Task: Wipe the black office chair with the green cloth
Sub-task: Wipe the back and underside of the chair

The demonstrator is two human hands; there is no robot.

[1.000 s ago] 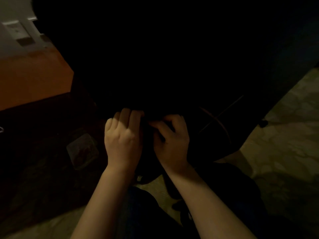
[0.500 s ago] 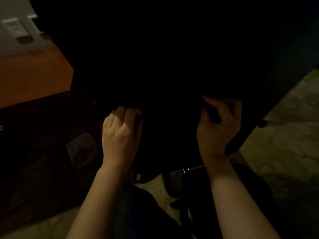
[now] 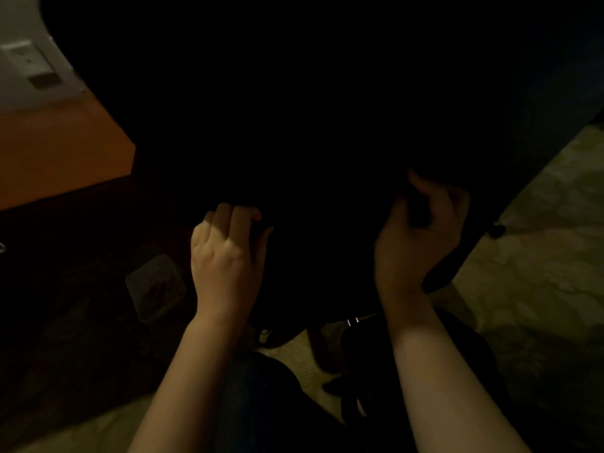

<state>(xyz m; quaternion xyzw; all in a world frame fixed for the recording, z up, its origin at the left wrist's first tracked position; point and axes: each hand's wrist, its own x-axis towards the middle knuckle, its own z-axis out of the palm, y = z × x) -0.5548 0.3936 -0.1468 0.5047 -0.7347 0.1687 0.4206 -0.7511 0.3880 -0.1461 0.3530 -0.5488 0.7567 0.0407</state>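
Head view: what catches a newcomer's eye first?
Two lit hands, left hand and right hand, fingers curled at the lower edge of the black office chair, a dark mass filling the upper frame. An orange surface glows at left. No green cloth can be made out.

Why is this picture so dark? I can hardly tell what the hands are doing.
Head view: dim light leaves the black office chair a featureless dark mass. Head view: only the left hand, the right hand, the pale floor and an orange surface catch light. Head view: what the curled fingers hold is lost in shadow; no green cloth shows.
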